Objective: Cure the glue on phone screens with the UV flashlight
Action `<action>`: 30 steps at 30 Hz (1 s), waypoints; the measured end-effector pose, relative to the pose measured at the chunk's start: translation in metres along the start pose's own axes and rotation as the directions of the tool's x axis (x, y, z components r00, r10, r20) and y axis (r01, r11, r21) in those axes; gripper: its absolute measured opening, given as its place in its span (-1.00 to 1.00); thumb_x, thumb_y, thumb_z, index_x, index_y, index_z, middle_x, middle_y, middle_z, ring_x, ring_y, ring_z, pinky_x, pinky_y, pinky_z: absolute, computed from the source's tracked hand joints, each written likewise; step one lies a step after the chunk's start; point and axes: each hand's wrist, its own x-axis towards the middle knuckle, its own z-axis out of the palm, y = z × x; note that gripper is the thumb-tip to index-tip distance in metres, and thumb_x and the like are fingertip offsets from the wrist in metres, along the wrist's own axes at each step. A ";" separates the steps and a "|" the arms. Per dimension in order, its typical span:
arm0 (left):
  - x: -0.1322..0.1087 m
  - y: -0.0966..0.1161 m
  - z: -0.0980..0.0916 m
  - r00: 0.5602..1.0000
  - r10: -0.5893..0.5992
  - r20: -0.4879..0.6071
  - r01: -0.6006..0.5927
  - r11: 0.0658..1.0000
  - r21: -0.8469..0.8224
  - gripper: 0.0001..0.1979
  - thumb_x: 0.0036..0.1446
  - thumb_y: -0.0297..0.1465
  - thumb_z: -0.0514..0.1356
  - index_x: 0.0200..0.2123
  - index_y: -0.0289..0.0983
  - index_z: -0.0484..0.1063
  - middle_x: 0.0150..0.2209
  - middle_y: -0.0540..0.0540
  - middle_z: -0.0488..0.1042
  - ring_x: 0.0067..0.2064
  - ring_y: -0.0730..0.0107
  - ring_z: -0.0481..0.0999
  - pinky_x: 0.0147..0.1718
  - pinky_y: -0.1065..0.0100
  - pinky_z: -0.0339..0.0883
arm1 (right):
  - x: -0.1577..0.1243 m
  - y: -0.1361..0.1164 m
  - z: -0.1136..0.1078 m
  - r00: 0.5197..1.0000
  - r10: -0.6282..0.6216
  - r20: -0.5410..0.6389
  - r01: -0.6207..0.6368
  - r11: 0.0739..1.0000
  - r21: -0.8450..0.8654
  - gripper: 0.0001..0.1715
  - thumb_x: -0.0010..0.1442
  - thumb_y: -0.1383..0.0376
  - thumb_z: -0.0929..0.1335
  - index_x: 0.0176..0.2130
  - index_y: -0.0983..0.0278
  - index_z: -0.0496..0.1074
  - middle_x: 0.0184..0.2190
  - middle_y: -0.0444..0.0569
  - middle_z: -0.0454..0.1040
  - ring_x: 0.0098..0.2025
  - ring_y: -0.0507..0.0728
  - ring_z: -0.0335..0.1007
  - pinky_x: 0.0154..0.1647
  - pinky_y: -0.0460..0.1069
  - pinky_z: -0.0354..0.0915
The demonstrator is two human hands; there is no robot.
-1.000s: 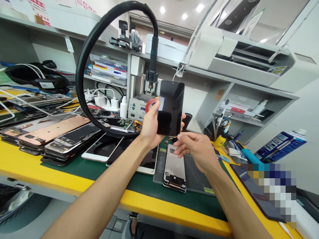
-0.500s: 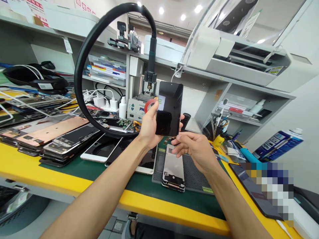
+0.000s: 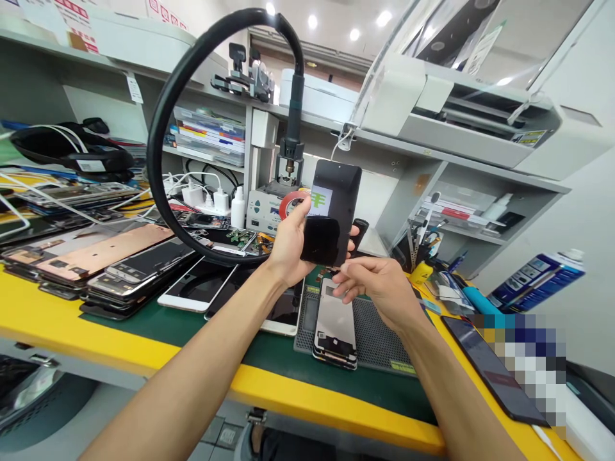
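Note:
My left hand (image 3: 288, 246) grips a black phone screen panel (image 3: 334, 211) by its lower left edge and holds it upright above the bench. The glass reflects a white patch with a green mark. My right hand (image 3: 375, 288) is just under the panel's bottom edge, fingers pinched together near it; what they pinch is hidden. Below both hands another screen panel (image 3: 335, 323) lies back-up on a dark ribbed work mat (image 3: 379, 339).
Stacked phone screens and copper-backed panels (image 3: 96, 256) cover the green bench top at left. A black hose loop (image 3: 163, 128) rises to a station (image 3: 264, 208) behind. A dark phone (image 3: 490, 365) lies at right by a blue box (image 3: 538, 282). Shelves and a printer (image 3: 461, 109) overhang.
The held panel has tilted slightly to the right and now catches a brighter white-and-green reflection. My right hand stays pinched at its bottom edge.

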 end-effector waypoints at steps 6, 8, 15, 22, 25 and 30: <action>0.000 -0.001 -0.002 1.000 -0.010 -0.011 0.009 1.000 -0.017 -0.44 0.38 -0.04 -0.04 0.00 -0.34 0.55 -0.21 -0.25 0.65 -0.24 0.10 0.67 -0.24 0.19 0.56 | -0.001 0.000 0.000 0.999 0.052 0.001 -0.052 0.999 0.014 -0.69 0.03 0.16 0.46 -0.43 0.41 0.56 -0.40 0.14 0.58 -0.45 0.17 0.56 -0.50 -0.08 0.46; 0.001 -0.001 -0.002 1.000 -0.007 -0.020 0.007 1.000 -0.025 -0.45 0.38 -0.04 -0.04 0.01 -0.33 0.54 -0.21 -0.24 0.65 -0.25 0.10 0.67 -0.25 0.18 0.56 | -0.001 0.000 -0.001 0.998 0.068 0.004 -0.068 0.997 0.023 -0.67 0.03 0.14 0.47 -0.42 0.41 0.56 -0.40 0.15 0.58 -0.45 0.18 0.56 -0.50 -0.07 0.46; 0.001 -0.002 -0.002 1.000 0.000 -0.001 0.000 1.000 -0.007 -0.45 0.38 -0.05 -0.03 -0.02 -0.35 0.55 -0.24 -0.25 0.65 -0.28 0.11 0.67 -0.25 0.18 0.56 | 0.001 0.001 -0.003 0.994 0.102 0.027 -0.103 0.993 0.053 -0.53 0.08 0.02 0.51 -0.37 0.43 0.58 -0.37 0.20 0.58 -0.44 0.16 0.56 -0.49 -0.07 0.46; 0.000 -0.002 0.000 1.000 -0.004 -0.018 0.004 1.000 -0.002 -0.43 0.38 -0.05 -0.05 -0.01 -0.36 0.55 -0.23 -0.27 0.65 -0.26 0.07 0.67 -0.24 0.13 0.56 | 0.000 -0.003 -0.008 0.995 0.088 0.039 -0.091 0.993 0.070 -0.62 0.08 0.13 0.52 -0.32 0.43 0.57 -0.27 0.19 0.59 -0.41 0.15 0.57 -0.47 -0.08 0.48; 0.000 -0.002 0.001 1.000 -0.006 -0.027 0.007 1.000 0.008 -0.42 0.38 -0.04 -0.06 -0.02 -0.36 0.56 -0.23 -0.27 0.65 -0.27 0.07 0.67 -0.25 0.13 0.57 | 0.000 -0.004 -0.006 0.996 0.085 0.029 -0.087 0.993 0.078 -0.67 0.08 0.18 0.51 -0.31 0.43 0.55 -0.27 0.18 0.59 -0.41 0.15 0.57 -0.47 -0.07 0.49; 0.000 -0.003 0.002 0.998 -0.012 -0.054 0.013 1.000 0.016 -0.42 0.38 -0.05 -0.06 -0.03 -0.38 0.56 -0.25 -0.27 0.65 -0.29 0.08 0.66 -0.27 0.15 0.57 | 0.000 -0.003 -0.005 0.997 0.081 0.015 -0.081 0.994 0.078 -0.68 0.07 0.20 0.50 -0.28 0.43 0.53 -0.30 0.16 0.59 -0.43 0.14 0.57 -0.47 -0.07 0.49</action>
